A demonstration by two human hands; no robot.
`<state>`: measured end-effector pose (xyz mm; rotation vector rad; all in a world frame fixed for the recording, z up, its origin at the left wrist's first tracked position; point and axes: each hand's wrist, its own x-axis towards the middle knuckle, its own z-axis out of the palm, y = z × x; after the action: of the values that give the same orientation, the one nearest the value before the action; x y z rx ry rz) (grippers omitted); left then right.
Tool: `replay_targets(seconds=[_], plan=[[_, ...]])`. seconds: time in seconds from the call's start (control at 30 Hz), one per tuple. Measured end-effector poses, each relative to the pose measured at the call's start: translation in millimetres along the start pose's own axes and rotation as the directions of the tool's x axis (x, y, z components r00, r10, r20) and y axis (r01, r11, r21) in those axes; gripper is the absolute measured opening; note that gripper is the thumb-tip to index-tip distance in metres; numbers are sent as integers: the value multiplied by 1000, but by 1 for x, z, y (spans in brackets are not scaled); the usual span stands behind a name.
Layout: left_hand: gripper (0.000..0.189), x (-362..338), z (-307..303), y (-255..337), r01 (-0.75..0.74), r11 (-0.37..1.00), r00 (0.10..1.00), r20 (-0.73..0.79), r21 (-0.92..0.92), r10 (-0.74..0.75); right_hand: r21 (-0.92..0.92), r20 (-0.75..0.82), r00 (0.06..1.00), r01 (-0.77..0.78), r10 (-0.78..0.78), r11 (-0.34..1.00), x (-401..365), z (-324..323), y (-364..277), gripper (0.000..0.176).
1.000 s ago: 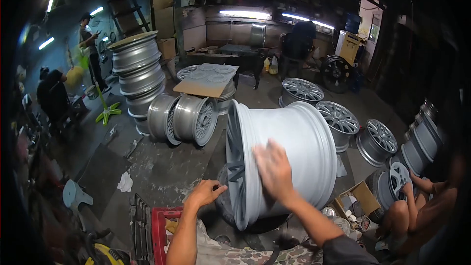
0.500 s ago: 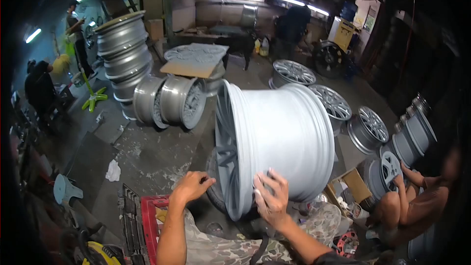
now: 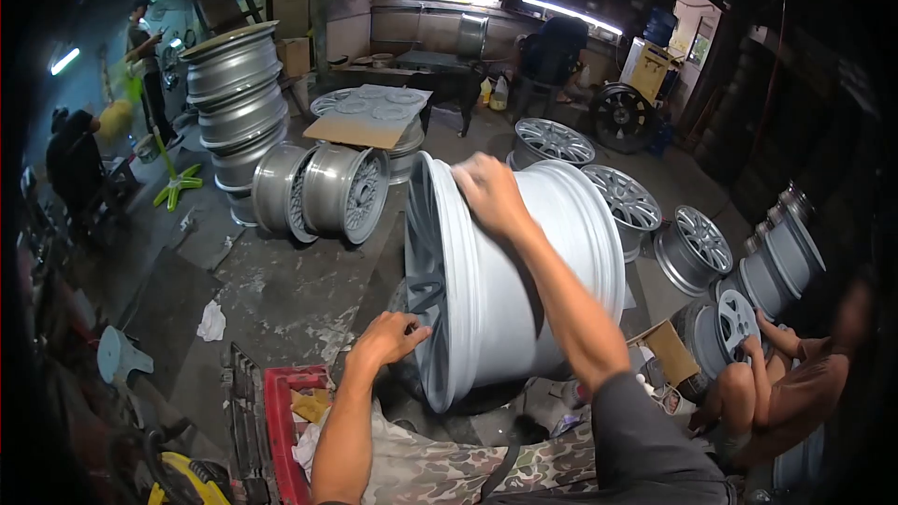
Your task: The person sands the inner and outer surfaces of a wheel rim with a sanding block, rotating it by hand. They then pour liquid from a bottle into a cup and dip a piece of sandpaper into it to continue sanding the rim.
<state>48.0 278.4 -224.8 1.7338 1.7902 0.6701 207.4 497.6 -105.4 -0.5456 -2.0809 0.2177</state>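
A large grey-white wheel rim [image 3: 524,271] stands on its side in front of me, its spoked face to the left. Bent over the top of its barrel, close to the left lip, is my right hand [image 3: 491,194]; its fingertips are blurred and I cannot make out anything under them. My left hand [image 3: 391,337] is at the lower left edge of the spoked face, with curled fingers touching the lip. Part of a dark tyre [image 3: 398,304] shows behind and below the rim.
Stacked rims [image 3: 238,93] rise at the left, beside two lying rims [image 3: 360,192]. More spoked rims [image 3: 622,196] line the right. A red crate [image 3: 281,430] stands by my left arm. At the right a seated person [image 3: 795,393] handles another rim [image 3: 739,318].
My right hand has moved from the lower front of the barrel up to its top left lip. My left hand has come right to the rim's edge. The rim appears slightly farther left.
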Motion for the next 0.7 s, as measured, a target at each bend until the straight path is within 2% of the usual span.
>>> replay_targets(seconds=[0.03, 0.07, 0.13, 0.2, 0.27, 0.33, 0.37, 0.4, 0.43, 0.47, 0.53, 0.6, 0.63, 0.7], plan=[[42, -1, -3, 0, 16, 1000, 999, 28, -5, -16, -173, 67, 989, -120, 133, 978, -33, -16, -31, 24], [42, -2, -3, -1, 35, 999, 998, 61, -9, -34, -108, -54, 998, -14, 8, 994, -75, -22, -54, 25], [42, -3, -1, -13, -6, 1000, 999, 43, 1, 6, -172, -32, 992, 113, -120, 979, -147, -32, -91, 29], [42, -4, 0, -22, -34, 999, 999, 22, 17, 33, -177, 67, 991, 123, -113, 976, -183, -35, -117, 33], [42, -3, -1, -23, 4, 999, 999, 48, 43, -6, -289, 83, 982, 189, -172, 938, -162, -41, -102, 35], [42, -6, -4, -19, 6, 999, 998, 57, 34, -8, -289, 34, 987, 161, -158, 944, -103, -31, -78, 31], [43, -7, -3, -17, 16, 999, 998, 60, 35, -18, -189, 4, 994, 109, -110, 976, -69, -22, -61, 29], [44, -8, -2, -14, 27, 999, 998, 62, 39, -29, -168, 7, 997, 78, -78, 983, -37, -11, -37, 25], [44, -9, -1, -14, 37, 998, 997, 59, 48, -40, -123, 93, 995, -18, 30, 992, -2, -2, -19, 24], [44, -10, 2, -16, 15, 999, 999, 32, 41, -16, 43, 255, 958, -148, 132, 988, 29, 15, 19, 26], [45, -14, -2, -15, 0, 999, 1000, -9, 49, 1, -57, 208, 946, -241, 248, 969, 53, 48, 58, 31], [45, -22, -3, -14, 38, 999, 999, -19, 39, -37, -10, 190, 937, -298, 294, 955, 51, 46, 42, 32], [44, -24, 0, -19, 33, 998, 999, -44, 56, -30, 87, 115, 960, -267, 257, 960, 36, 38, 31, 31], [44, -36, -4, -21, 54, 997, 998, -24, 47, -53, 230, -89, 977, -168, 192, 959, -18, 8, -38, 31]])
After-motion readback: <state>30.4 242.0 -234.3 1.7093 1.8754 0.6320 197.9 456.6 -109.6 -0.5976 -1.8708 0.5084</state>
